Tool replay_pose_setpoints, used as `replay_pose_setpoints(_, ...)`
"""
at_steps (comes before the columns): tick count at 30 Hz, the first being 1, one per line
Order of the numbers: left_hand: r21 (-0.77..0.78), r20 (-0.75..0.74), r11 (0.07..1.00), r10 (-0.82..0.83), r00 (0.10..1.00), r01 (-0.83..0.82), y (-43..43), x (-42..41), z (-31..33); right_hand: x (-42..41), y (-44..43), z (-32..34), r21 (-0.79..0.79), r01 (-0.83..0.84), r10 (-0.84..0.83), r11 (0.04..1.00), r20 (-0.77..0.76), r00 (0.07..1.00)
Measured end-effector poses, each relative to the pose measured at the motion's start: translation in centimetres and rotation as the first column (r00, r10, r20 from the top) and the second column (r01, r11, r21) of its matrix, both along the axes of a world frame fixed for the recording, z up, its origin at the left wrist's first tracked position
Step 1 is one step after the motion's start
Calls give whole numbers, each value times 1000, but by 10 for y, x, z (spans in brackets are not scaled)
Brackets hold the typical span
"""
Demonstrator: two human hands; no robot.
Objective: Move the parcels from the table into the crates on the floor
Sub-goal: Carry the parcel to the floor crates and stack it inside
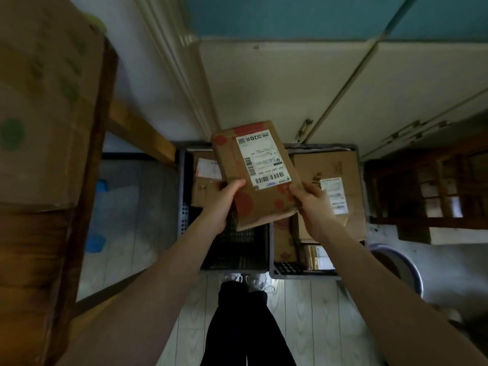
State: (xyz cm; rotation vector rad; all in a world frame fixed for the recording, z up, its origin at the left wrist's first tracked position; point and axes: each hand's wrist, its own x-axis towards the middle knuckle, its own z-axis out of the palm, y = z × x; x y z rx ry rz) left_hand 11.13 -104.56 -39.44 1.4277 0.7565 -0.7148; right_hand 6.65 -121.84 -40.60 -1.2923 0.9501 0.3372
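Cardboard parcel [245,204] points away (label [260,159] up).

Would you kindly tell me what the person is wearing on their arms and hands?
The left hand and right hand are ungloved; the left forearm and right forearm show no sleeve, watch or bracelet up to the picture's edge. Dim light could hide a thin ring.
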Motion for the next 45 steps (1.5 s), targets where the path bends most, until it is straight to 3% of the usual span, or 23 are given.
replay_pose_setpoints(5, 28, 33, 999, 21, 999, -22, 4, 0, -76, -4, 11, -76, -65, 53, -58, 996, -73, 996)
replay_pose_setpoints(13, 58, 25, 997, 51, 998, -53, 23, 7, -169, 14, 38, -173, -45, -13, 7, 999, -132, 991)
replay_pose_setpoints(17, 1, -13, 995, 103, 995, -103, 48, 8, -204, 34, 54, -210, -56, -33, 25, 998, -136, 990)
replay_pose_setpoints(24, -65, -149, 997, -58, 987, 49, 95, 23, -256, 67, 68, -262, -131, -200, 189, 971, -90, 978)
replay_pose_setpoints(27, 38, -163, 999, -16, 987, 22, 105, 34, -264, 72, 65, -270, -171, -159, 148, 972, -73, 986)
replay_pose_setpoints(29, 170, -106, 985, 54, 993, -36, 110, 45, -271, 68, 62, -276, -135, -49, 40, 990, -69, 997)
replay_pose_setpoints(31, 297, 8, 955, 15, 1000, -17, 115, 54, -277, 55, 64, -276, -62, 71, -78, 996, -127, 989)
replay_pose_setpoints(34, 360, 126, 932, -88, 988, 37, 117, 61, -286, 32, 80, -278, 78, 109, -87, 991, -241, 967)
replay_pose_setpoints(39, 365, 132, 925, 57, 990, -102, 122, 69, -289, 49, 92, -279, 216, 164, -145, 963, -101, 984)
replay_pose_setpoints(45, 276, 160, 935, 182, 970, -221, 129, 90, -294, 110, 98, -284, 174, 111, -110, 978, -15, 994)
